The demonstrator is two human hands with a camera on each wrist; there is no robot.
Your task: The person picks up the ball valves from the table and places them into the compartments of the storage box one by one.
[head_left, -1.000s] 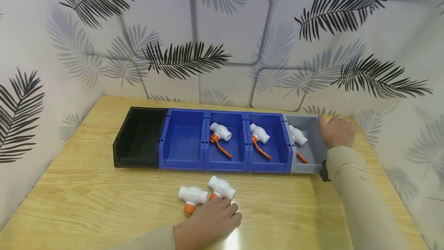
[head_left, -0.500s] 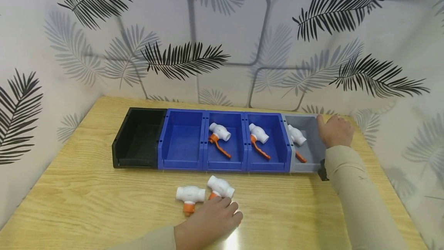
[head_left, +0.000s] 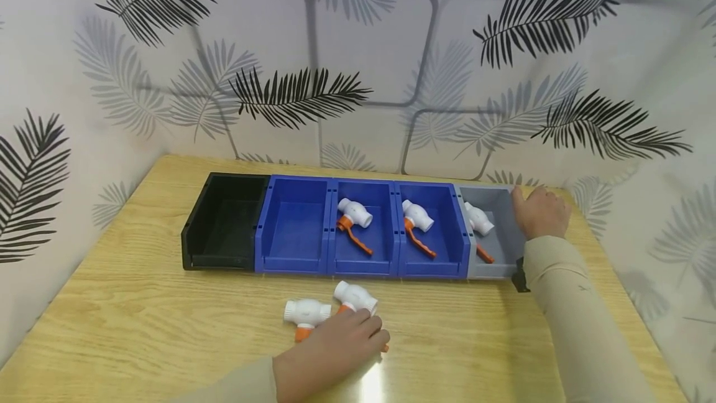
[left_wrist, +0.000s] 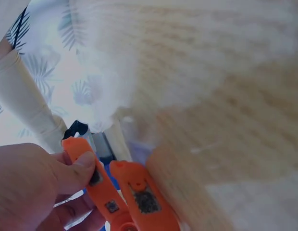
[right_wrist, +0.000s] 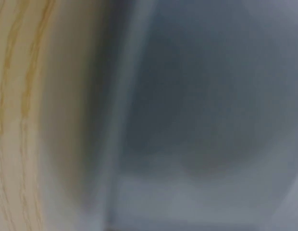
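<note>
My left hand (head_left: 335,347) is low in the centre of the head view. Thumb and fingers pinch the orange handle (left_wrist: 84,147) of a white ball valve (head_left: 356,297), as the left wrist view shows. Beside it on the table lies a second white ball valve (head_left: 307,312), its orange handle (left_wrist: 146,202) close to the held one and partly behind my hand in the head view. My right hand (head_left: 542,211) grips the right wall of the grey bin (head_left: 506,222), thumb toward the inside; its fingertips are hidden. The right wrist view is mostly blurred grey bin wall.
Joined to the grey bin in one row are three blue bins (head_left: 293,264) and a black bin (head_left: 220,262) at the left end. Single ball valves lie in the two right blue bins and the grey one. A patterned wall (head_left: 369,48) stands behind the wooden table (head_left: 140,316).
My left hand has shifted slightly away from the table's front with the valve's handle, whose tip now shows past the fingers. The right hand keeps its place on the grey bin.
</note>
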